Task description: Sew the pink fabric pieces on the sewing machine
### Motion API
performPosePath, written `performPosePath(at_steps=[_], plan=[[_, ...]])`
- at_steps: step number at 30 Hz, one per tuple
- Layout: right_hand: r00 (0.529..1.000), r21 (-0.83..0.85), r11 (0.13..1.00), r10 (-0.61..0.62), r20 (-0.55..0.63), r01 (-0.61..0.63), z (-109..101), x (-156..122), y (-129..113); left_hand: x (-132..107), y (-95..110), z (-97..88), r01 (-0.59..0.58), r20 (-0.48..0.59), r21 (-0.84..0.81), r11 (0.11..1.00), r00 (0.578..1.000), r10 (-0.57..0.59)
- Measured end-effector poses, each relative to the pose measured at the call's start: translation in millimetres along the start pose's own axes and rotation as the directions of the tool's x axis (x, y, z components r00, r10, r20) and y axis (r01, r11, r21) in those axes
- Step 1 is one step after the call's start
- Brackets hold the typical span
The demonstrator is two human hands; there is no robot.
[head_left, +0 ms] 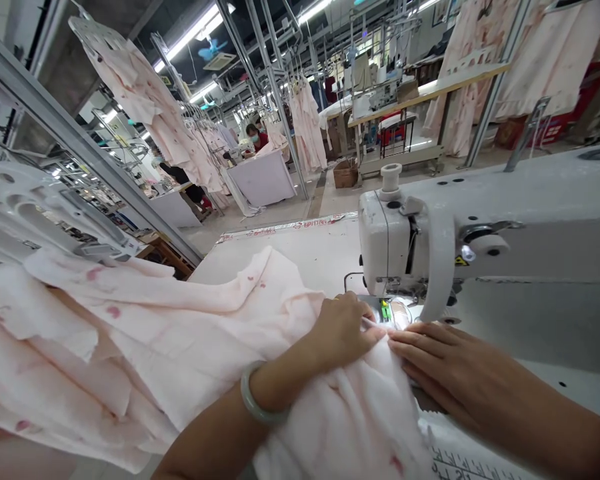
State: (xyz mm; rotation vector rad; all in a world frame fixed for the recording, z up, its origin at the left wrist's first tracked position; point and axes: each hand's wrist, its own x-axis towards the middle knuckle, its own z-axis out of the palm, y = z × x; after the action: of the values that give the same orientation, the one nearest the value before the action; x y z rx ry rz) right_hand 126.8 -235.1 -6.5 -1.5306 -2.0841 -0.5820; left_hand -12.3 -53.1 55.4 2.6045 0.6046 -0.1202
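Pale pink fabric (220,327) with small darker pink marks spreads from the left across the table and drapes off its front. My left hand (345,327), a pale bangle (255,399) on its wrist, is closed on a fold of this fabric just left of the needle area. Fingers stretched out, my right hand (440,360) lies flat at the fabric's right edge, fingertips near my left thumb. Both hands are close in front of the lit presser foot (385,311) of a white sewing machine (395,233). A bright green part shows at the foot.
White hanger clips (45,207) stand at the left above the fabric. A metal post (90,147) slants behind them. Hanging pink garments (150,107), other worktables (430,93) and a person (257,138) are farther back. Ruler markings (470,463) run along the front right table edge.
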Motion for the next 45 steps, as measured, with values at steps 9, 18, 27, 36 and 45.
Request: performPosePath(at_steps=[9, 18, 27, 36, 45], plan=[[0.997, 0.082, 0.995, 0.064, -0.045, -0.06, 4.6, -3.4, -1.7, 3.3, 8.9, -8.8, 0.073, 0.081, 0.024, 0.997, 0.994, -0.074], [0.999, 0.088, 0.995, 0.047, -0.016, -0.045, -2.0, 2.6, -4.6, -4.7, 10.6, 5.4, 0.138, -0.039, -0.018, 0.99, 0.99, -0.139], [1.0, 0.021, 1.0, 0.014, -0.021, -0.013, -3.8, 3.9, 2.5, 1.9, 9.8, 11.3, 0.104, -0.087, -0.096, 0.99, 0.99, -0.112], [0.999, -0.013, 1.0, 0.023, -0.036, -0.023, 6.0, -2.7, 13.0, 21.7, 0.9, 18.8, 0.06, -0.131, -0.005, 0.998, 0.99, -0.06], [0.994, 0.028, 0.994, 0.107, -0.037, -0.106, 3.0, -1.7, 13.5, 26.1, 3.8, 15.5, 0.082, -0.118, -0.006, 0.997, 0.99, -0.083]])
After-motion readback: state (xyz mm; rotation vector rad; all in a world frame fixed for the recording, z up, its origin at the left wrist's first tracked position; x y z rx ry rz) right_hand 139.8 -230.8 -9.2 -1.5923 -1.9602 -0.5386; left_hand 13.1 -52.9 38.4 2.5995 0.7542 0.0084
